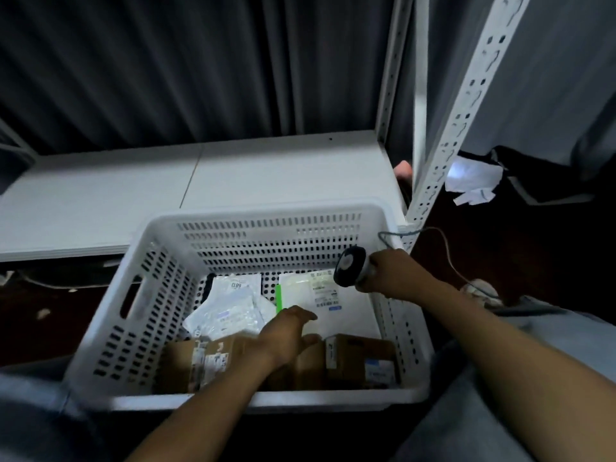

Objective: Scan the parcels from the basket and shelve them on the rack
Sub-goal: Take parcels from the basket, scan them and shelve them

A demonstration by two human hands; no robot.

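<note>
One slotted plastic basket (266, 211) | left hand (288, 333): fingers (305, 315) straight, over white mailer (350, 316) | right hand (398, 273): fingers curled round scanner (350, 266)

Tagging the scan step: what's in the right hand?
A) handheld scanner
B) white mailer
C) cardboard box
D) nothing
A: the right hand grips the handheld scanner, whose head points down into the basket above the white mailer.
</note>
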